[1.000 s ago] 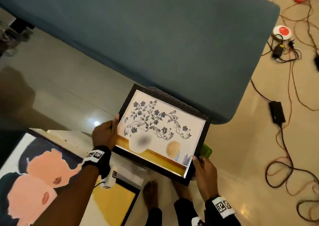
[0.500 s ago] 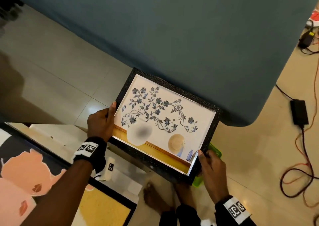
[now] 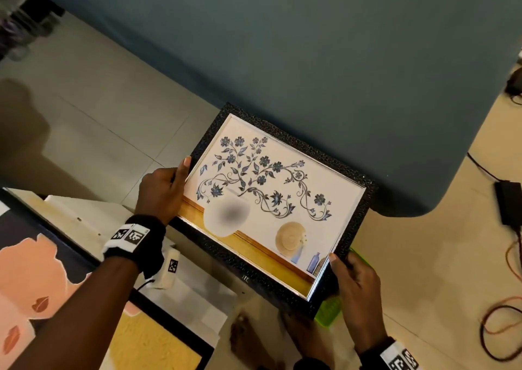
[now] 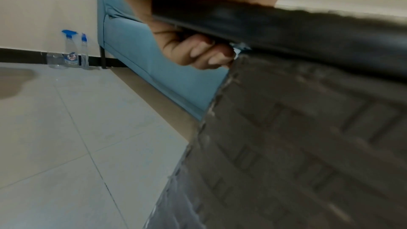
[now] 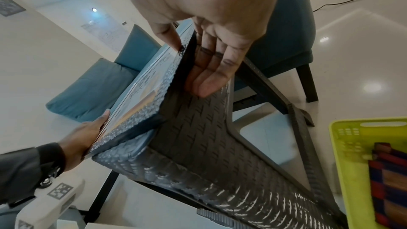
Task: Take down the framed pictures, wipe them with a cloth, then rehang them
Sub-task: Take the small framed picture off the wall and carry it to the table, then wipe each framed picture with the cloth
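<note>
A floral picture in a black textured frame [image 3: 271, 208] is held face up in both hands, in front of the sofa. My left hand [image 3: 161, 191] grips its left edge, thumb on the front and fingers [image 4: 204, 53] curled under the frame [image 4: 286, 27]. My right hand [image 3: 356, 282] pinches the lower right corner, thumb on top and fingers [image 5: 209, 69] flat beneath the frame [image 5: 141, 97]. The picture sits over a dark woven stool [image 5: 198, 137]; I cannot tell whether it touches. A checked cloth [image 5: 389, 180] lies in a green basket [image 5: 352, 154].
A blue sofa [image 3: 310, 58] fills the far side. Two other framed pictures lie at lower left, one pink [image 3: 28, 279], one yellow [image 3: 152, 344]. Cables and a power adapter [image 3: 508, 205] lie on the floor at right. Spray bottles [image 4: 70, 50] stand by the wall.
Both hands keep their hold on the floral picture, which has barely shifted. The head view has moved closer and swung left, so the cables at right have mostly left the view.
</note>
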